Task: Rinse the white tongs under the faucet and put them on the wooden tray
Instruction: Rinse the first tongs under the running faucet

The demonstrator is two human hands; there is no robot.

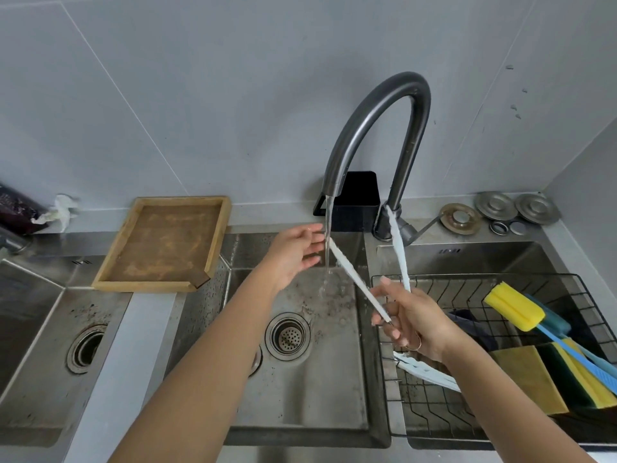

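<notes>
From the head view, your right hand (412, 324) grips the white tongs (359, 282) at their hinge, arms spread, one tip up-left into the faucet (374, 128) stream. Your left hand (295, 257) hangs loose-fingered left of the stream. Further left, the wooden tray (218, 235) holds nothing. Right, a wire basket (467, 285) holds sponges (547, 375).

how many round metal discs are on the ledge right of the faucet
3 large: one brass-toned nearest the faucet, two silver ones toward the corner. Two small rings sit in front of them.
</notes>
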